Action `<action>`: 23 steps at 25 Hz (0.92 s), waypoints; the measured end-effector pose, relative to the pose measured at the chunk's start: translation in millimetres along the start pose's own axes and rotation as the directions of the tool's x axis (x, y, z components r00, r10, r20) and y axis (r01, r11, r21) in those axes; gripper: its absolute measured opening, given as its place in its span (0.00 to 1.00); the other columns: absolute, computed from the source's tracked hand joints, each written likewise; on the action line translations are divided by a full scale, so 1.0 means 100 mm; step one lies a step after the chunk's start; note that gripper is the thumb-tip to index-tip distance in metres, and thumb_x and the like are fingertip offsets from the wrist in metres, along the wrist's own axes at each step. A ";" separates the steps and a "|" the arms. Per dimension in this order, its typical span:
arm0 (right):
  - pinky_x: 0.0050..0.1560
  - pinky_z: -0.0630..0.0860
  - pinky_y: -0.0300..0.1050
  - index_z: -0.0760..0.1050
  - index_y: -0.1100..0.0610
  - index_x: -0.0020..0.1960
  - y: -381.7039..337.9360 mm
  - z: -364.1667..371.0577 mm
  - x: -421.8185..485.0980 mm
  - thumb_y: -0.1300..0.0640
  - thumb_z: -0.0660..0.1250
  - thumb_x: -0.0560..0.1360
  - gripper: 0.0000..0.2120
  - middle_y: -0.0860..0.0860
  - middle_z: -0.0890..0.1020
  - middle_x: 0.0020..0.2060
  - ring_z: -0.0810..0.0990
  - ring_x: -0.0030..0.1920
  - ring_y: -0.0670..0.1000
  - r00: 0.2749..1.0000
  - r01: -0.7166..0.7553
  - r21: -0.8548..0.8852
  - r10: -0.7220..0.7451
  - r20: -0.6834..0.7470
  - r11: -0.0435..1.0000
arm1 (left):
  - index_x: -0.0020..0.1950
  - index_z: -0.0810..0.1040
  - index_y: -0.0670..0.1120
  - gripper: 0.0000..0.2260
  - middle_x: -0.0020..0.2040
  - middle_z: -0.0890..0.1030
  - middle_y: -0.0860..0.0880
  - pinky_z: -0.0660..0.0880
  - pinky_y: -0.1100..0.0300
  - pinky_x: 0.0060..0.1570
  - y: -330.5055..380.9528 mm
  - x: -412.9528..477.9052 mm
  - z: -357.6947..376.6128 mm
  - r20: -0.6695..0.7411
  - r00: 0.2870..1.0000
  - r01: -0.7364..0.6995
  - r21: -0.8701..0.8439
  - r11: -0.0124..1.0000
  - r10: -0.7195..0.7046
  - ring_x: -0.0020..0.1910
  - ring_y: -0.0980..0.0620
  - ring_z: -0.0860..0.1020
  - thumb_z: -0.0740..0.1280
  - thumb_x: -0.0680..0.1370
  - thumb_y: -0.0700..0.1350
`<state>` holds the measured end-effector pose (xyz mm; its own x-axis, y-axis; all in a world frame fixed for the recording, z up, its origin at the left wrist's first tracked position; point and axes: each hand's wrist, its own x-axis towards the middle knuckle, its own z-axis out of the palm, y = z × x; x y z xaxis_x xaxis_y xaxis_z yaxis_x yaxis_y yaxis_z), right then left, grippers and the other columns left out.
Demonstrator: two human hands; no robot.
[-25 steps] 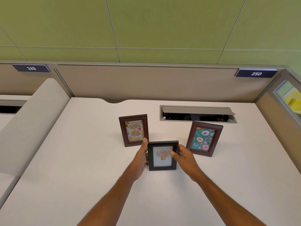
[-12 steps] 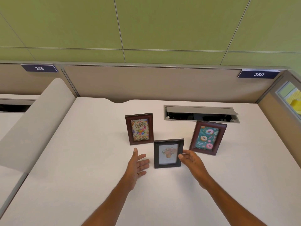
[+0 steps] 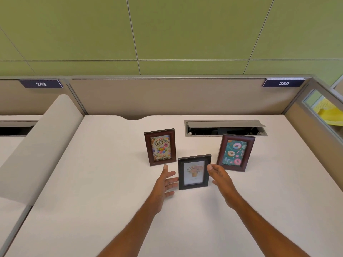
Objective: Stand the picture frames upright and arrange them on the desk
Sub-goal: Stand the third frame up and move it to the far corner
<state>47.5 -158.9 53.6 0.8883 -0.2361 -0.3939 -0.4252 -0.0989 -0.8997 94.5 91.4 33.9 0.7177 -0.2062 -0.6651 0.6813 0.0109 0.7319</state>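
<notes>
All 3 frames stand upright on the desk (image 3: pixel 111 182), grouped nearer its far edge than its near one. The birthday frame (image 3: pixel 160 147) is at the left of the group, and the donut frame (image 3: pixel 235 152) stands right, just in front of the cable tray (image 3: pixel 225 127) set into the desk near the far edge. The black frame (image 3: pixel 194 172) sits between them, closer to the near edge, leaning back a little.

The left hand (image 3: pixel 165 180) is open, fingers spread, just beside the black frame's left side; whether a fingertip touches it I cannot tell. The right hand (image 3: pixel 220 176) is open too, loosely curved, near the frame's right side and gripping nothing.

The step looks like the release of the black frame, with the arranging nearly done. Next calls for checking that it stands steady, then perhaps squaring its angle or spacing against the other 2.
</notes>
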 end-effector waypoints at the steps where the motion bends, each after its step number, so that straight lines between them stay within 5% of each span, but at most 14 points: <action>1: 0.72 0.75 0.54 0.72 0.48 0.74 0.00 0.01 -0.02 0.36 0.65 0.82 0.26 0.47 0.78 0.69 0.76 0.71 0.52 1.000 0.001 0.002 -0.001 -0.006 1.000 | 0.75 0.77 0.51 0.35 0.70 0.83 0.47 0.72 0.40 0.74 0.01 -0.01 0.01 0.009 1.000 -0.010 0.019 1.000 0.010 0.71 0.43 0.79 0.52 0.82 0.73; 6: 0.67 0.76 0.50 0.74 0.45 0.69 -0.04 0.07 -0.04 0.39 0.63 0.85 0.16 0.45 0.81 0.65 0.78 0.69 0.52 0.999 0.019 0.035 -0.018 -0.029 0.999 | 0.76 0.75 0.53 0.26 0.71 0.79 0.51 0.73 0.45 0.73 0.05 -0.11 0.15 0.053 0.994 -0.105 0.141 0.985 0.098 0.72 0.46 0.76 0.59 0.85 0.67; 13: 0.59 0.78 0.47 0.78 0.47 0.61 -0.06 0.10 0.08 0.48 0.59 0.89 0.10 0.42 0.83 0.56 0.81 0.64 0.53 0.995 0.071 0.055 -0.066 -0.080 0.996 | 0.71 0.82 0.49 0.15 0.66 0.86 0.49 0.77 0.62 0.50 -0.04 -0.07 0.24 -0.106 0.949 -0.267 0.224 0.937 0.296 0.66 0.46 0.82 0.69 0.85 0.51; 23: 0.60 0.83 0.53 0.83 0.48 0.53 -0.11 -0.05 0.12 0.49 0.64 0.87 0.10 0.49 0.88 0.53 0.85 0.59 0.55 0.992 0.125 -0.012 -0.126 -0.030 0.992 | 0.50 0.87 0.43 0.08 0.48 0.89 0.47 0.82 0.50 0.48 -0.02 -0.13 0.30 -0.206 0.899 -0.267 0.443 0.856 0.387 0.45 0.49 0.85 0.69 0.83 0.43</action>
<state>62.0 -165.2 59.9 0.9291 -0.2507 -0.2720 -0.3126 -0.1391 -0.9397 79.4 64.9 45.8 0.9384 0.0203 -0.3451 0.3278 -0.3689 0.8697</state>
